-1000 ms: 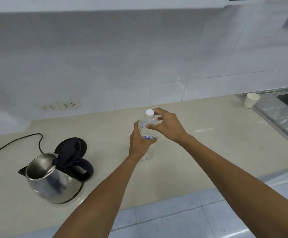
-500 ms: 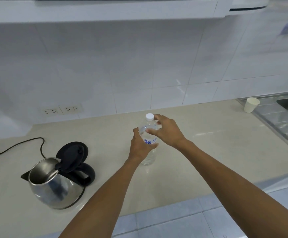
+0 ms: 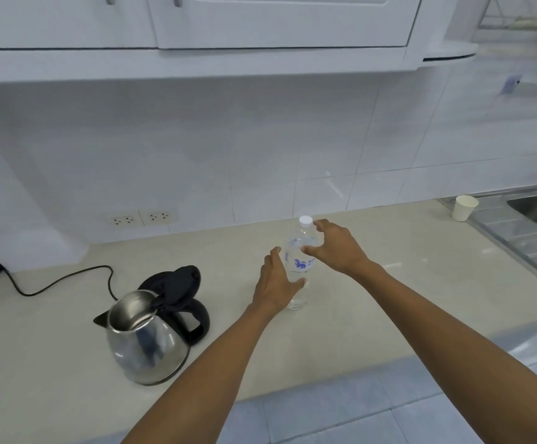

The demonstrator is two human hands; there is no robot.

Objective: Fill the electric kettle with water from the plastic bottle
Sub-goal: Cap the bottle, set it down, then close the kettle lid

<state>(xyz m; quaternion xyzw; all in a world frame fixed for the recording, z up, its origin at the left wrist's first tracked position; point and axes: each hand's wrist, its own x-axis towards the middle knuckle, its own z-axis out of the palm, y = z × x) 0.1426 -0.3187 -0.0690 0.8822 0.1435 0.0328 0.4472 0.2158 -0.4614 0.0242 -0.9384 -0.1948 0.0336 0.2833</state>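
A clear plastic bottle [image 3: 302, 251] with a blue label and a white cap stands upright on the beige counter [image 3: 404, 283]. My left hand [image 3: 275, 285] is wrapped around its lower half, with the thumb raised a little off the side. At the neck, my right hand [image 3: 337, 248] has its fingers spread, the index tip just beside the cap and the thumb in front of the bottle. The steel electric kettle [image 3: 147, 341] sits to the left with its black lid [image 3: 177, 283] tipped open. I cannot tell what is inside it.
A black cord [image 3: 59, 285] runs from behind the kettle to the left. Two wall sockets [image 3: 142, 217] sit low on the white tiles. A paper cup [image 3: 465, 207] stands by the steel sink [image 3: 516, 232] at the right. White cabinets [image 3: 260, 24] hang overhead.
My right hand has loosened from the bottle's neck and its fingers have spread. My left hand stays around the bottle. The view has tilted up, showing the cabinets.
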